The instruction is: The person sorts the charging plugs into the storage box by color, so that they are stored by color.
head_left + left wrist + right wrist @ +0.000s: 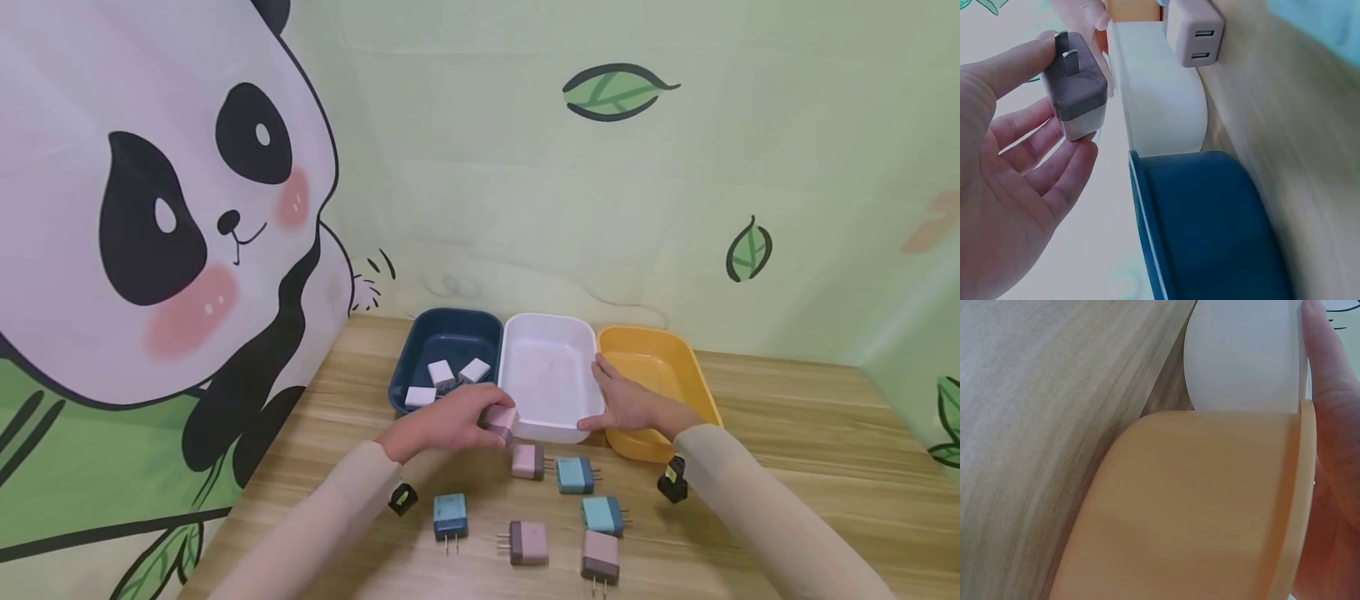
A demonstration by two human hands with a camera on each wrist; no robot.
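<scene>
My sleeves [318,529] angle inward so my left fingers [1075,178] can pinch a pink charger [506,421] by the near-left corner of the white tray [551,367], my right fingers [1329,356] spread at its right rim, presumably steadying it.

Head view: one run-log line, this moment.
left hand: holds pink plug charger | right hand: touches white tray | navy tray: white chargers | table: pink chargers, teal chargers
</scene>
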